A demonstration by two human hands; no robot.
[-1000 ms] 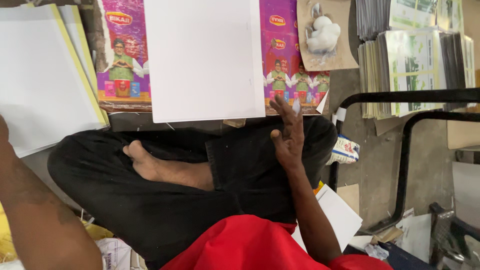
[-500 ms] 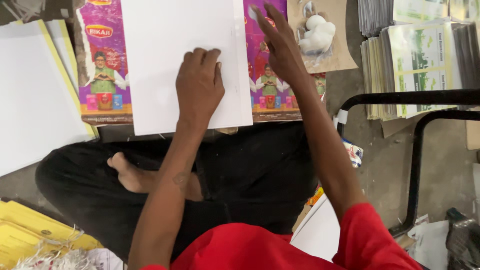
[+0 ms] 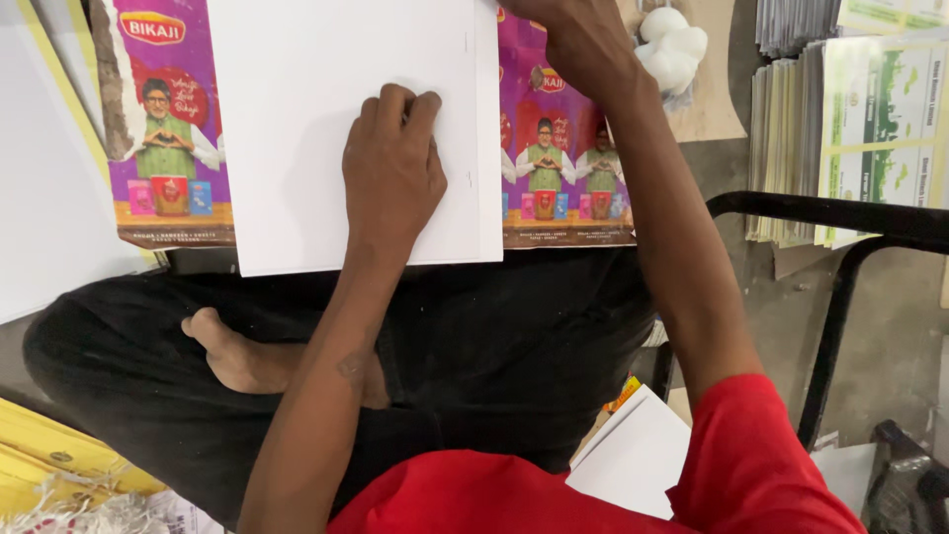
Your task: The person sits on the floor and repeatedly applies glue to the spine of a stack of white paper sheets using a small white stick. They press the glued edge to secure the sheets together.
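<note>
White paper (image 3: 297, 129) lies flat on a purple printed board (image 3: 563, 148) in front of the seated person's crossed legs, its long axis running away from the body toward the top of the frame, where its far end is cut off. Its near short edge sits just above the black trousers (image 3: 494, 336). A second sheet edge shows as a narrow strip along the right side, slightly offset.

The left hand (image 3: 393, 173) presses down on the lower right part of the sheet, palm flat, fingers bent at the knuckles; it grips nothing, only bears on the paper. The right hand (image 3: 578, 44) reaches over the board's upper part, just right of the sheet; its fingers leave the frame, so whether it grasps anything cannot be told.

A white cloth wad (image 3: 672, 44) rests just beside that hand on brown card.
</note>
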